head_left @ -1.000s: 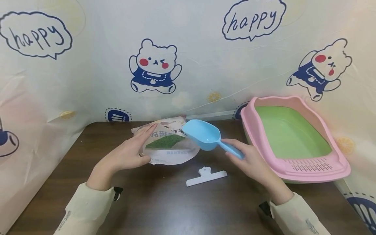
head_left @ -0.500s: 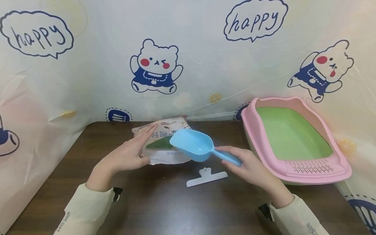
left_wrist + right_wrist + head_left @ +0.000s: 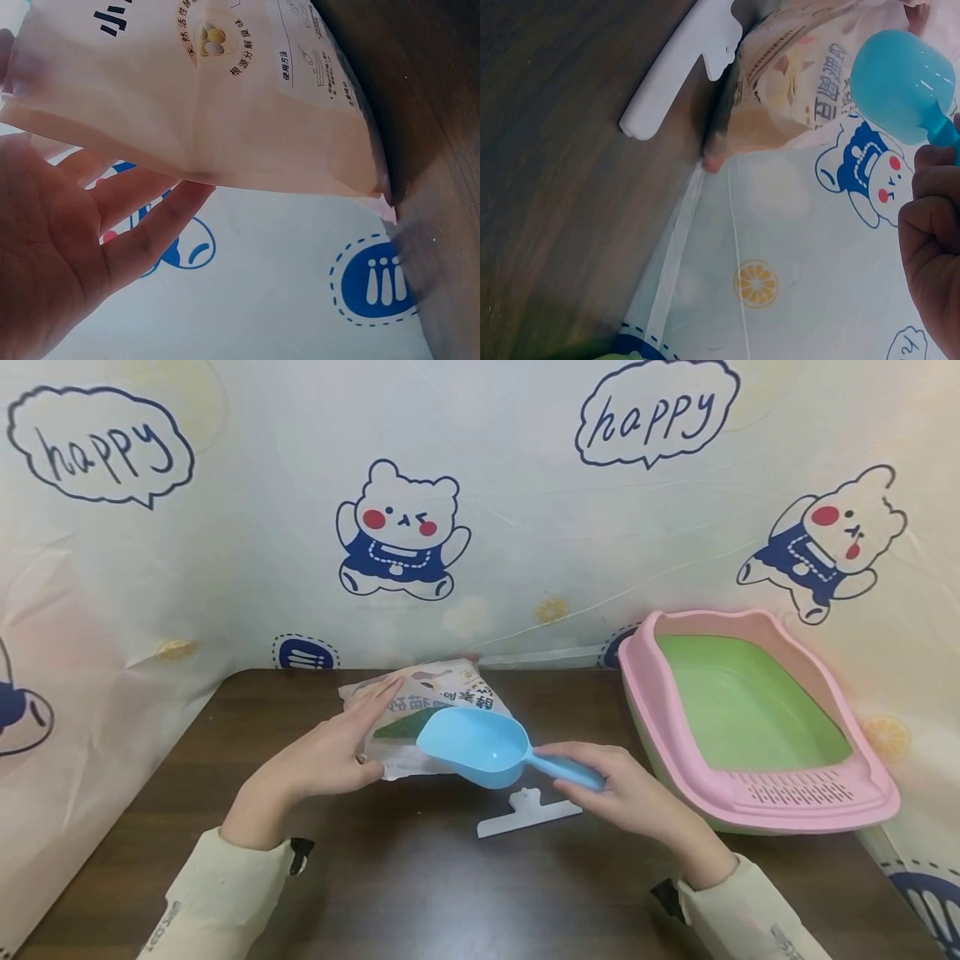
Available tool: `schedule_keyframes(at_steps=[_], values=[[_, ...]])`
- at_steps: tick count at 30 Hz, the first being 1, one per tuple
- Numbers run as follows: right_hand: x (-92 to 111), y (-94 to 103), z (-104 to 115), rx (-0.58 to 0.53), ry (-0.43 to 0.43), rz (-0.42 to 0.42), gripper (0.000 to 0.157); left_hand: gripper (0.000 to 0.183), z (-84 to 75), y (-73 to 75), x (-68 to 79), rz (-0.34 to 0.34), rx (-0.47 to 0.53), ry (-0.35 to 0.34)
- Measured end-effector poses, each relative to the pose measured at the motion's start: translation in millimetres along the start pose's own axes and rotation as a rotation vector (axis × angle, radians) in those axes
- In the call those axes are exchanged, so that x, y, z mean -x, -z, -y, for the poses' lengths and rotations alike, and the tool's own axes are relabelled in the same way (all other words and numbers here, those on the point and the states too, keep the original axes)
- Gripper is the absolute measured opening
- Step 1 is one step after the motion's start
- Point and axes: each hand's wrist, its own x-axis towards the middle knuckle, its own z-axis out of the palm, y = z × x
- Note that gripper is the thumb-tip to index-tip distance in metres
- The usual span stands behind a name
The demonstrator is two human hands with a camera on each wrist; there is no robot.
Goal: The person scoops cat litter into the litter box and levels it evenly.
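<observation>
In the head view a printed cat litter bag [image 3: 405, 758] lies on the table. My left hand [image 3: 322, 752] rests against its left side, its fingers straight and the thumb near the lower edge. The left wrist view shows those spread fingers [image 3: 161, 225] along the bag's edge. With curled fingers my right hand [image 3: 622, 785] grips the handle of a light blue scoop [image 3: 480, 743]. The scoop is held over the bag's right front part, and its visible bowl looks empty. A white sealing clip [image 3: 528, 812] lies on the table below the scoop.
A pink and green litter box [image 3: 757, 693] with a slotted front rim stands at the right of the dark wooden table [image 3: 450, 893]. A printed sheet with cartoon bears [image 3: 401, 535] hangs behind the table.
My right hand has brought the scoop left and toward me, from the bag's right edge to over its front part. The left hand has stayed against the bag.
</observation>
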Motion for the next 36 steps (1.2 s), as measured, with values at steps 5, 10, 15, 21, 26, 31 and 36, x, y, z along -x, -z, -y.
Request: schedule_keyframes(at_steps=[5, 10, 15, 21, 26, 31, 36], values=[[-5, -5.8, -1, -0.049, -0.018, 0.031, 0.039, 0.104, 0.0, -1.3, -1.4, 0.000, -0.003, -0.001], [-15, -13.3, -2, -0.069, -0.072, 0.059, 0.039, 0.103, 1.4, -3.3, -1.8, -0.003, 0.001, 0.002], [-27, -22.8, -2, -0.032, -0.116, 0.087, 0.039, 0.103, 0.4, -4.1, -1.7, 0.000, 0.008, -0.013], [-43, -32.5, 3, 0.068, -0.139, 0.068, 0.038, 0.103, -0.5, -3.7, -1.7, -0.002, -0.005, -0.025], [-53, -37.6, 5, 0.112, -0.199, 0.058, 0.040, 0.104, -0.5, -3.9, -1.2, -0.008, -0.003, -0.028], [-60, -37.9, 8, 0.116, -0.241, 0.113, 0.039, 0.101, -2.8, -4.0, -2.5, -0.020, -0.025, -0.025], [-64, -38.1, 12, 0.144, -0.251, 0.198, 0.039, 0.097, -6.0, -3.8, -3.9, -0.034, -0.076, -0.037]])
